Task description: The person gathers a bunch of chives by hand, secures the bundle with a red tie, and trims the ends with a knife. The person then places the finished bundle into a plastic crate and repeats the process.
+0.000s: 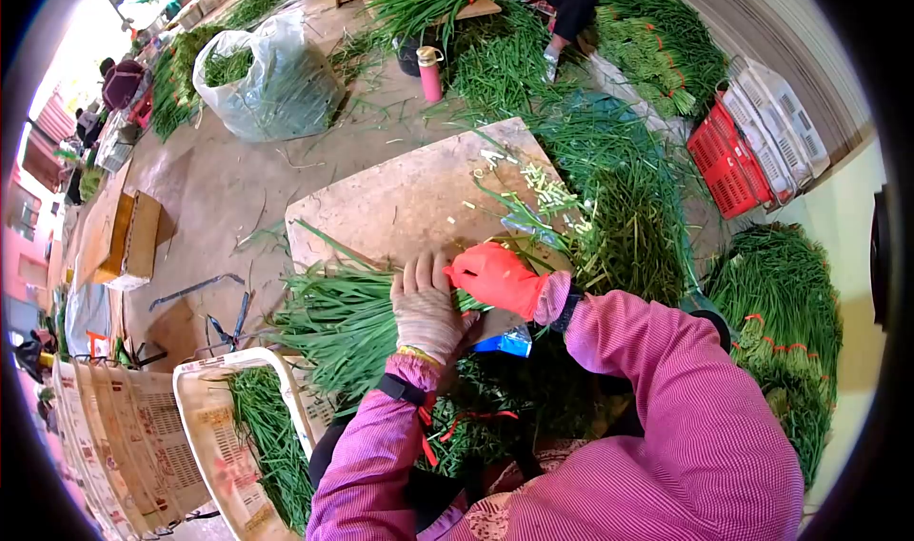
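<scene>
A bunch of long green garlic chives [338,322] lies at the near edge of a wooden board [400,203], its leaves pointing left. My left hand [424,303], in a pale knitted glove, grips the bunch from above. Beside it, nearly touching, is my right hand [497,279] in an orange-red glove. Its fingers are pinched together near the bunch's right end; what they hold is hidden. Red ties [471,422] hang below my left wrist. A blue packet [505,342] shows under my right hand. Cut pale stem pieces [547,190] are scattered on the board's right side.
Loose chives [628,208] heap up right of the board, with tied bunches [785,341] beyond. A white basket [249,446] of chives stands at lower left. Red and white crates [728,155], a pink bottle [430,76], a plastic sack [271,84] and a seated person [562,8] are farther off.
</scene>
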Demonstrator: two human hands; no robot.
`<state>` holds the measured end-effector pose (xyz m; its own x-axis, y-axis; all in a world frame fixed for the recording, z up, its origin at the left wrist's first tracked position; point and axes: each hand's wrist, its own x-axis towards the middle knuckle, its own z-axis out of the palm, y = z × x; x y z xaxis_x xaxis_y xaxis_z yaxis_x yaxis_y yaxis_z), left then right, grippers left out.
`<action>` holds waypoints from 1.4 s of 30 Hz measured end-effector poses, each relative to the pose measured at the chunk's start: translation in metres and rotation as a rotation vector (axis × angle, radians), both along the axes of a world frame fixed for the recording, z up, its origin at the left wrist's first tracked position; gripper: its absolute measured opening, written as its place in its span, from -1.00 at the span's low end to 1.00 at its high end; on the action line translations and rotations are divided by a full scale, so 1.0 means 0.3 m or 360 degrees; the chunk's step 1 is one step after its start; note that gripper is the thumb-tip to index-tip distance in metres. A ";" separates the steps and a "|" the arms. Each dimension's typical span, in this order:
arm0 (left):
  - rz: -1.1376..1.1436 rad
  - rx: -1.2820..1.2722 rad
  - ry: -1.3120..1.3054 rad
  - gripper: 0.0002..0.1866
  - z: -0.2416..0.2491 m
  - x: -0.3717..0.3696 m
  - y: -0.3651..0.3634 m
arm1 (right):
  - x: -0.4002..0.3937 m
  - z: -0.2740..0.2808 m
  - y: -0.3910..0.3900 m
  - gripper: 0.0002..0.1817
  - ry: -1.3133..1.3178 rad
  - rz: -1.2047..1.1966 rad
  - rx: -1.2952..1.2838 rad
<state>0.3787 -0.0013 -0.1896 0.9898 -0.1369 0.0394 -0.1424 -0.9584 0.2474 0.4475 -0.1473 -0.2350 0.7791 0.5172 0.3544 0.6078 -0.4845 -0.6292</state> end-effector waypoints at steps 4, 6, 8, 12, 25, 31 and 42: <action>-0.0196 0.0137 0.0085 0.00 -0.104 0.061 0.039 | 0.016 -0.001 -0.020 -0.78 0.0228 0.0049 0.0052; -0.0295 0.0002 0.0322 -0.11 -0.107 0.094 0.054 | 0.008 0.023 -0.035 -0.82 0.0008 -0.0043 0.0180; -0.0284 -0.0030 0.0303 -0.17 -0.096 0.097 0.058 | 0.031 0.020 -0.075 -0.77 -0.0279 -0.0087 0.0253; -0.0315 -0.0058 0.0186 -0.18 -0.103 0.096 0.055 | 0.018 -0.056 -0.089 -0.71 0.0050 -0.0444 0.0680; -0.0354 0.0022 0.0350 -0.18 -0.168 0.138 0.087 | -0.170 0.079 -0.022 -0.72 0.0101 -0.0245 -0.0113; -0.0291 0.0101 0.0395 0.03 -0.123 0.104 0.043 | -0.115 0.029 0.029 -0.78 0.0710 -0.0377 0.0222; -0.0123 0.0099 0.0141 -0.12 -0.125 0.065 0.015 | -0.113 0.049 -0.024 -0.82 0.0254 -0.0352 0.0364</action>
